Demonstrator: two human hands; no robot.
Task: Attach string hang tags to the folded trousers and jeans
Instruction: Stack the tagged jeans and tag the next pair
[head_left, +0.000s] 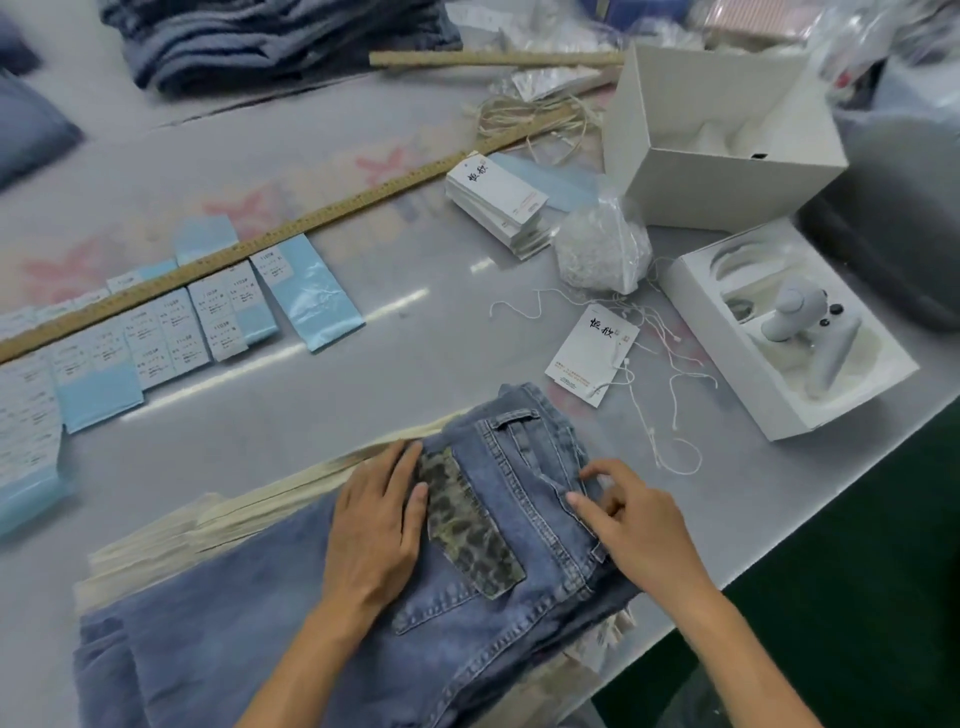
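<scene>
Two hands on jeans (467, 597): left (376, 525) flat, right (631, 525) pinching waistband; tag (589, 353) lettering unreadable.

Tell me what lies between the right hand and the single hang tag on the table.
Nothing visible does. The right hand rests on the jeans; the hang tag lies beyond the waistband on bare table, with only loose strings beside it.

A garment packing workshop: stacked jeans (270, 41), size stickers (156, 332), hang tags (498, 208) and measuring sticks (260, 244) are crowding the worktable (363, 322).
</scene>
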